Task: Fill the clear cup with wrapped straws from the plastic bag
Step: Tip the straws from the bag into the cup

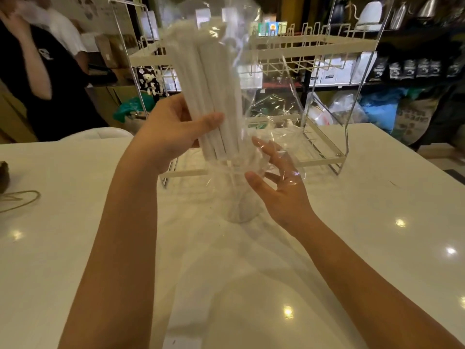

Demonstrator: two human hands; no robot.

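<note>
Straw transfer at the point of insertion. Left hand (173,132) is wrapped around a bundle of wrapped straws (214,96), thumb across the front, and holds the bundle nearly upright with its lower ends at or just inside the mouth of the clear cup (239,195), which stands on the white counter (377,210). How far the ends reach into the cup cannot be told, since cup and film are both transparent. Plastic bag (274,96) hangs loose around and to the right of the bundle, its film draping down over the cup rim and across the right hand (279,182). Right hand is spread, fingers apart, closed on nothing, close beside the upper wall of the cup; whether it touches the cup cannot be told. Wire rack (314,54) stands on the counter just behind the cup; a length of twine (20,200) lies at the far left edge.

Step in hand, as judged: lowering the bundle into the cup, filling under way but not finished. Next move calls for steadying the cup, keeping the film clear of its mouth, and releasing the left grip only when the straw ends rest on the bottom; a light cup could tip under a tall, leaning bundle.
</note>
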